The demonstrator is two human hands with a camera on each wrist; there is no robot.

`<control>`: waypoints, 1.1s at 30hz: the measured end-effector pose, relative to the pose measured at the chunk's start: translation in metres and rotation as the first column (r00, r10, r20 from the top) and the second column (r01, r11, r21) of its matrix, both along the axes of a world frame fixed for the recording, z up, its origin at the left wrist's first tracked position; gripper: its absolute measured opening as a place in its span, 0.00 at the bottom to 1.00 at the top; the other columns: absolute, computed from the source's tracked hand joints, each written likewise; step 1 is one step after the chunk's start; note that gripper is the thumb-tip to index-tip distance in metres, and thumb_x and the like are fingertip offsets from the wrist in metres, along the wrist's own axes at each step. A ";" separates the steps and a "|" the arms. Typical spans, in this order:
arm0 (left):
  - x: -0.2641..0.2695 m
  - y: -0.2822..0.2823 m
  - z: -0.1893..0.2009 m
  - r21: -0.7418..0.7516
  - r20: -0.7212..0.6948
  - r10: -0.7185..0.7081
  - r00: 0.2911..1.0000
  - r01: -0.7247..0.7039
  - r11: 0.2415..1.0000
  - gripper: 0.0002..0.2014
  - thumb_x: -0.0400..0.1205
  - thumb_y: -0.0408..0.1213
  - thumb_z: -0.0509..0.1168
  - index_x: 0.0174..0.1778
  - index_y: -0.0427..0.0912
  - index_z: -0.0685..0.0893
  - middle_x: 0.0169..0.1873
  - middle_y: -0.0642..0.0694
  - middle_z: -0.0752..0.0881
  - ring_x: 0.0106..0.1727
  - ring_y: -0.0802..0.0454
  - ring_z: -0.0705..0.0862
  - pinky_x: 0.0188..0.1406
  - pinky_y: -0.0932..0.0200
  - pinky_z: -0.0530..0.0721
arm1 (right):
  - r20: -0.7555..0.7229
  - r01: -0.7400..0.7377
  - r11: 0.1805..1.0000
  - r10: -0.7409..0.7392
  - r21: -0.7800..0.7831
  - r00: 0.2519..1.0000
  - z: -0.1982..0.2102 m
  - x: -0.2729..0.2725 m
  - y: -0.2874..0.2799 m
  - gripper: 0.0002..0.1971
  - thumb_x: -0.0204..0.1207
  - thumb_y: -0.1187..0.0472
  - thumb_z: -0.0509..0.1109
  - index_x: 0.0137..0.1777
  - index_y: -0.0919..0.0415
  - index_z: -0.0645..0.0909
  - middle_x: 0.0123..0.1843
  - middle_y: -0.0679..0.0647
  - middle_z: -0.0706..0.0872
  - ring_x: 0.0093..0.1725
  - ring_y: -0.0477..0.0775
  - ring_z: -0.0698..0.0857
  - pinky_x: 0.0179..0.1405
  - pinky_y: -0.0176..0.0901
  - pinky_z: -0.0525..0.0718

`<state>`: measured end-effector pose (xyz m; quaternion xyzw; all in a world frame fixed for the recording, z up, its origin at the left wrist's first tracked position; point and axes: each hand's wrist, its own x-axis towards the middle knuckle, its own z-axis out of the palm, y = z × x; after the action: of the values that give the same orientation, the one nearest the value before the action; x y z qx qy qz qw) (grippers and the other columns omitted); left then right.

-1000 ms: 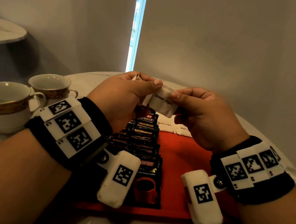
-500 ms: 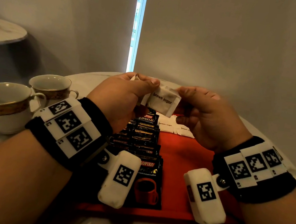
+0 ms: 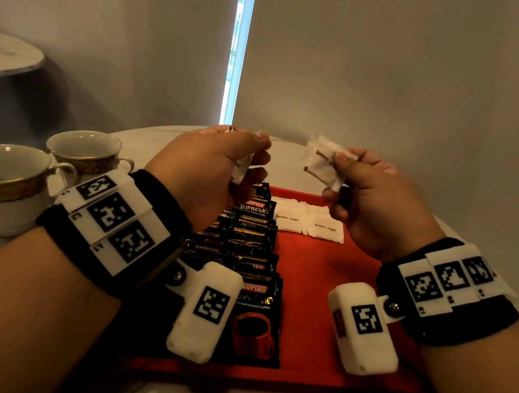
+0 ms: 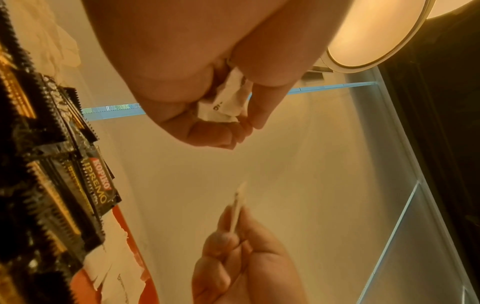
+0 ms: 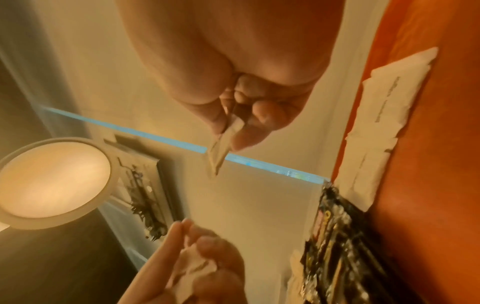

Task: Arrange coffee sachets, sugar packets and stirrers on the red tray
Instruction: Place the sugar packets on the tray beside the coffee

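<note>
Above the red tray [image 3: 312, 289], the right hand [image 3: 372, 204] pinches a white brown sugar packet [image 3: 323, 162], its long axis tilted down toward the right; the left hand [image 3: 209, 170] grasps crumpled white packets [image 3: 242, 169]; black Kopiko coffee sachets [image 3: 253, 258] overlap in a row running away from the viewer along the tray's left side; two sugar packets [image 3: 309, 222] lie flat at its far edge.

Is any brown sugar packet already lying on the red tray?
Yes, the head view shows brown sugar packets lying flat at the far end of the red tray, beside the coffee sachets.

Glossy black foil coffee sachets [image 3: 253, 255], matt white paper sugar packets [image 3: 309, 223], smooth red tray [image 3: 313, 302], glazed gilt-rimmed cups [image 3: 5, 186]
</note>
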<state>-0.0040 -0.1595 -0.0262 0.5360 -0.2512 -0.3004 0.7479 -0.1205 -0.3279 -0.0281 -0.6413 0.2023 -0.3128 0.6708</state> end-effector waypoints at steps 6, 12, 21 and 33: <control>0.000 0.001 0.002 -0.007 -0.017 0.009 1.000 -0.009 1.000 0.05 0.86 0.40 0.67 0.48 0.43 0.85 0.30 0.53 0.87 0.28 0.58 0.85 0.25 0.66 0.79 | -0.231 0.052 0.989 -0.019 0.141 0.973 -0.027 0.008 -0.025 0.04 0.85 0.67 0.65 0.49 0.60 0.78 0.36 0.55 0.86 0.24 0.48 0.81 0.15 0.35 0.69; -0.001 -0.001 0.002 -0.007 -0.014 0.008 1.000 -0.008 1.000 0.05 0.87 0.40 0.66 0.46 0.44 0.84 0.32 0.52 0.85 0.29 0.58 0.83 0.23 0.64 0.79 | -0.402 -0.034 0.987 0.096 0.158 0.911 -0.042 0.011 -0.027 0.09 0.84 0.71 0.63 0.61 0.65 0.80 0.43 0.61 0.90 0.26 0.48 0.84 0.17 0.35 0.71; -0.002 0.001 0.003 0.002 -0.015 0.010 1.000 -0.010 1.000 0.06 0.87 0.40 0.66 0.46 0.44 0.85 0.31 0.52 0.86 0.28 0.58 0.84 0.25 0.65 0.80 | -0.489 -0.063 0.994 0.099 0.090 0.867 -0.041 0.010 -0.025 0.10 0.82 0.73 0.64 0.57 0.64 0.84 0.40 0.60 0.92 0.27 0.48 0.85 0.16 0.35 0.71; 0.000 0.000 0.005 -0.034 -0.120 -0.018 0.993 0.014 0.999 0.11 0.84 0.33 0.56 0.63 0.40 0.72 0.39 0.43 0.90 0.31 0.54 0.77 0.23 0.61 0.77 | -0.501 -0.025 1.000 0.016 -0.011 0.865 -0.040 0.008 -0.025 0.11 0.79 0.74 0.70 0.58 0.65 0.86 0.44 0.65 0.86 0.26 0.49 0.78 0.20 0.40 0.73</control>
<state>-0.0045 -0.1598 -0.0214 0.5027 -0.2147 -0.3338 0.7680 -0.1127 -0.3532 -0.0684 -0.7083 0.3598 -0.1305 0.5932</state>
